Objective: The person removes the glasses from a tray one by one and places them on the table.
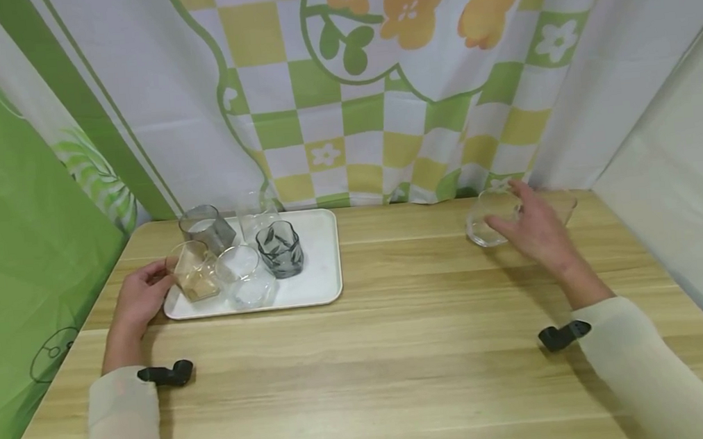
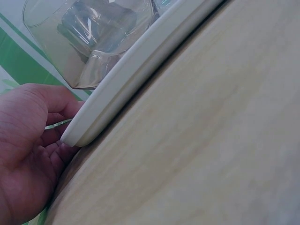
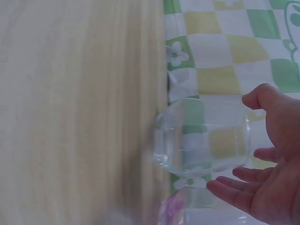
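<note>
At the left, my left hand [image 1: 137, 297] grips the near-left end of a white tray [image 1: 324, 281], the fingers curled at its rim [image 2: 101, 105]. Nearest to that hand stands an amber-tinted glass [image 1: 199, 283]. Beside it on the tray are a smoky grey glass [image 1: 208, 226], a dark grey patterned glass [image 1: 280, 253] and clear glasses [image 1: 254, 292]. Far to the right, my right hand [image 1: 541, 231] reaches over a clear glass [image 3: 201, 140] on the table. Its thumb and fingers are spread apart around the glass's rim, not curled round it.
Another glass [image 3: 197, 208], with a pinkish patch, stands beside the clear one near the right hand. The wooden table [image 1: 365, 372] ends at the back against a checked, flowered curtain [image 1: 368, 120]. A green curtain [image 1: 13, 228] hangs at the left, a white wall [image 1: 684, 148] at the right.
</note>
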`<state>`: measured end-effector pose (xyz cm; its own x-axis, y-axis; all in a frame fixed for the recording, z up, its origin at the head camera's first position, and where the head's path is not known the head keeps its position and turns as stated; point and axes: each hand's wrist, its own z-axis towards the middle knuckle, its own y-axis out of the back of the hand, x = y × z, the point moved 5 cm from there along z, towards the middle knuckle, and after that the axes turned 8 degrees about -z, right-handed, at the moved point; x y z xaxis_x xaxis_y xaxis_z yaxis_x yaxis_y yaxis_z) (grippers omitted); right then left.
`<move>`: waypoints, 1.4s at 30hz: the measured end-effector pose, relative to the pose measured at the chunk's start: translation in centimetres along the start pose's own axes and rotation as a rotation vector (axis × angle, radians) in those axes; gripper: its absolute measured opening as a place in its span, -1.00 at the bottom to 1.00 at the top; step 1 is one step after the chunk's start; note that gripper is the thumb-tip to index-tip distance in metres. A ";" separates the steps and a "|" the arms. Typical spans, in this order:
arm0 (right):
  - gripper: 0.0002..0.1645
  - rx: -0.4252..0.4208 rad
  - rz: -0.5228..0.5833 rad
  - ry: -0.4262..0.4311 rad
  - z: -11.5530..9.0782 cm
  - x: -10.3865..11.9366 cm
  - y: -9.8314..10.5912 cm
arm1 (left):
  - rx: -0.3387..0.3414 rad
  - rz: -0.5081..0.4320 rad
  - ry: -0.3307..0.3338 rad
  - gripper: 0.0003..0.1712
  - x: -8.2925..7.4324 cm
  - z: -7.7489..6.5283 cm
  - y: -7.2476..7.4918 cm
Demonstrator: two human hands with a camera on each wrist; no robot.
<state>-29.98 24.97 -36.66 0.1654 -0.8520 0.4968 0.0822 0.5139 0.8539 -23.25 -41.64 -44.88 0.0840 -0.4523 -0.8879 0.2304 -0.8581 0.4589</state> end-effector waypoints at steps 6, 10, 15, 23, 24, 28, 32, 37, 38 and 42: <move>0.00 -0.061 -0.004 0.019 -0.4 0.5 1.2 | -0.007 0.012 -0.001 -0.43 0.0 0.0 0.0; -0.10 -0.124 -0.010 0.035 -0.7 1.0 1.7 | -0.011 0.007 -0.011 -0.44 0.1 0.0 0.0; -0.22 -0.147 -0.004 0.094 -1.0 2.3 1.7 | -0.009 -0.005 -0.010 -0.45 0.2 -0.1 0.1; -0.30 -0.123 0.037 0.194 -1.7 4.9 0.6 | -0.013 0.013 -0.015 -0.46 -0.2 -0.2 0.0; -0.31 -0.113 0.050 0.206 -1.7 5.2 0.3 | -0.015 0.014 -0.014 -0.46 -0.2 -0.2 0.0; -0.35 -0.084 0.084 0.258 -1.8 6.5 -0.8 | -0.012 0.010 -0.009 -0.46 -0.2 -0.2 0.0; -0.36 -0.057 0.073 0.306 -1.5 7.5 -1.9 | -0.010 0.009 -0.004 -0.45 -0.1 -0.2 -0.1; -0.35 -0.002 0.045 0.345 -1.2 8.6 -3.3 | -0.015 -0.006 -0.005 -0.46 -0.1 -0.2 -0.1; -0.34 0.009 0.042 0.349 -1.1 8.8 -3.6 | -0.015 -0.013 -0.006 -0.46 -0.1 -0.2 -0.1; -0.32 0.047 0.046 0.358 -0.8 9.7 -4.9 | -0.010 -0.033 -0.010 -0.47 -0.1 -0.2 -0.1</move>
<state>-27.95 14.28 -36.13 0.5022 -0.7347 0.4562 0.0231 0.5387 0.8422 -23.12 -41.47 -44.84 0.0662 -0.4265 -0.9020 0.2427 -0.8700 0.4292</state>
